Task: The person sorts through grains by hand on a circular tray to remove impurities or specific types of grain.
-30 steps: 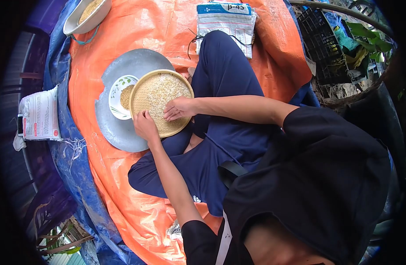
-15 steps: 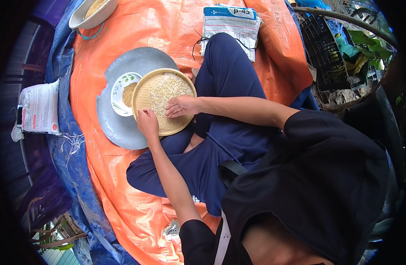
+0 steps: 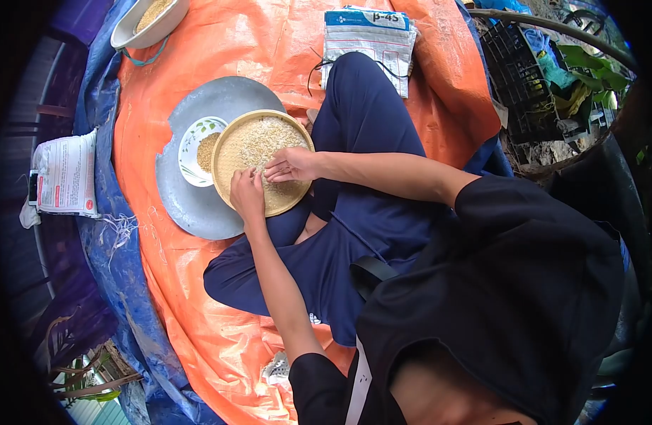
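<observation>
A round woven tray [image 3: 225, 147] rests by my folded legs, with pale grain [image 3: 263, 136] spread over its bottom. Over the tray's near side, my left hand [image 3: 248, 195] has its fingers pinched together close to the fingertips of my right hand; what is in the pinch is too small to make out. My right hand [image 3: 292, 165] hovers just above the grain, palm partly turned up and fingers stretched out. Tucked against the tray's left rim is a white bowl [image 3: 189, 150] with a leaf pattern, holding browner grain [image 3: 206, 151].
A large grey metal disc [image 3: 181, 205] lies under the bowl and tray on an orange tarp [image 3: 198, 283]. At the top left stands a white basin [image 3: 163, 25] with grain. Folded sacks [image 3: 368, 46] lie beyond my knee, another sack [image 3: 67, 173] at left, a black crate [image 3: 517, 78] at right.
My left hand has moved from the tray's left rim inward over the grain, up to my right hand's fingertips. My right hand has risen slightly in the view.
</observation>
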### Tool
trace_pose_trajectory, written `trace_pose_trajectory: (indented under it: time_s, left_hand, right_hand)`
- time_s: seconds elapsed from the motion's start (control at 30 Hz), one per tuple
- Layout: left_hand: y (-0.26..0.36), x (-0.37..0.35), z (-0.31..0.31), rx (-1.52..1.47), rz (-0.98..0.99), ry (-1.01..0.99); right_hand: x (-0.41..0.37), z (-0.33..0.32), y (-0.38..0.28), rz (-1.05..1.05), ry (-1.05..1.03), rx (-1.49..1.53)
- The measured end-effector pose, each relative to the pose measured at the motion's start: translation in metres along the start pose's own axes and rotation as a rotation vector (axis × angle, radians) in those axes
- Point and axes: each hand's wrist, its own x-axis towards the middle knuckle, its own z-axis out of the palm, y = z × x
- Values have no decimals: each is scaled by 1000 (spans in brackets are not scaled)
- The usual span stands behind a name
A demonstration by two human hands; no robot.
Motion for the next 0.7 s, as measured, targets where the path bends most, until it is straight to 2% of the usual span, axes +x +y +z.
trace_pose_trajectory:
  time_s: [0.4, 0.5, 0.6, 0.7]
  left_hand:
    - [4, 2, 10, 283, 220, -13]
    - [5, 4, 15, 347, 215, -8]
    - [4, 3, 15, 298, 146, 3]
    - [4, 0, 7, 36, -90, 1]
  right_hand:
    - [3, 1, 0, -64, 102, 23]
    - [1, 0, 0, -88, 107, 3]
    - [4, -3, -1, -90, 120, 27]
    - [3, -4, -1, -112, 123, 19]
